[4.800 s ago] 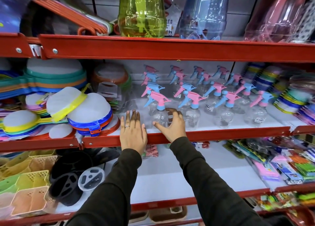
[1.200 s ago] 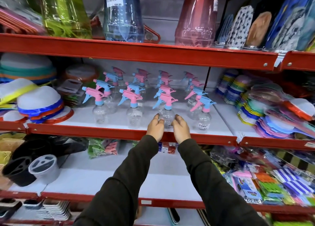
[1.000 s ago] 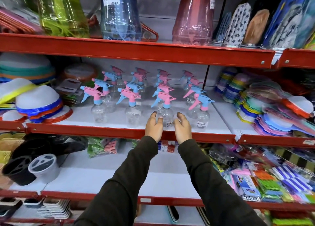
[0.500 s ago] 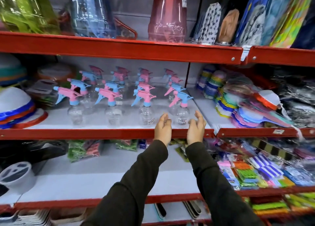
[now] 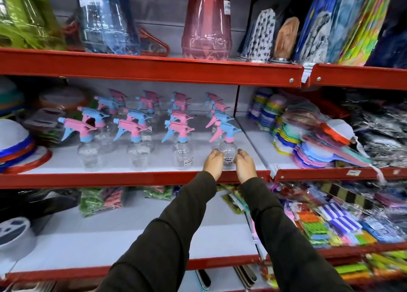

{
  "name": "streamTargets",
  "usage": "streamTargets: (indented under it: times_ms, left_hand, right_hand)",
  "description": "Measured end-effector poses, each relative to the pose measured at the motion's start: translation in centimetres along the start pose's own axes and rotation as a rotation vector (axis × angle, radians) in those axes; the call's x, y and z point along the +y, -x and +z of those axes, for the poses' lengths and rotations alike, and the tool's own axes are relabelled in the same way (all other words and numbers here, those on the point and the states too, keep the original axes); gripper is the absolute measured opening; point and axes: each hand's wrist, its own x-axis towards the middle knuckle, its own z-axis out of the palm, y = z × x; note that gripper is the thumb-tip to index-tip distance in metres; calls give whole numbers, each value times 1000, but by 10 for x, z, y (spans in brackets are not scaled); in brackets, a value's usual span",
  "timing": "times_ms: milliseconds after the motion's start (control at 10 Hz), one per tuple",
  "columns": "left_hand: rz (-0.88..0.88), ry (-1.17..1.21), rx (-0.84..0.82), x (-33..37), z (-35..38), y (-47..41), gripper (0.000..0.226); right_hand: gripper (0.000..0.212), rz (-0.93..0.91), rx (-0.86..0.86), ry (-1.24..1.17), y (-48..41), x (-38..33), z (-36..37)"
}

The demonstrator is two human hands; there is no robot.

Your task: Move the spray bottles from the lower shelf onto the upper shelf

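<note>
Clear spray bottle [image 5: 228, 153] | blue-pink trigger | cupped between left hand [image 5: 213, 164], right hand [image 5: 245, 165]

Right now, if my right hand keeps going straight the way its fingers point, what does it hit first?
Probably the front-right spray bottle: your right hand cups its clear body from the right, fingers curling toward it. Whether they already touch is unclear.

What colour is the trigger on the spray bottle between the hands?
Pink trigger under a blue head, seen in the head view.
</note>
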Motion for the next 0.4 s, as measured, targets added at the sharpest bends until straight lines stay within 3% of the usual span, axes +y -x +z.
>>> streamTargets:
  times_ms: [300,400]
  left_hand:
    - [23,-11,-14,-6,-6,7,53]
    - [77,73,125,-14,-18,7,28]
  right_hand:
    - [52,-98,31,-48,1,9,-6]
    - [40,-158,192,-290,3,12,-26]
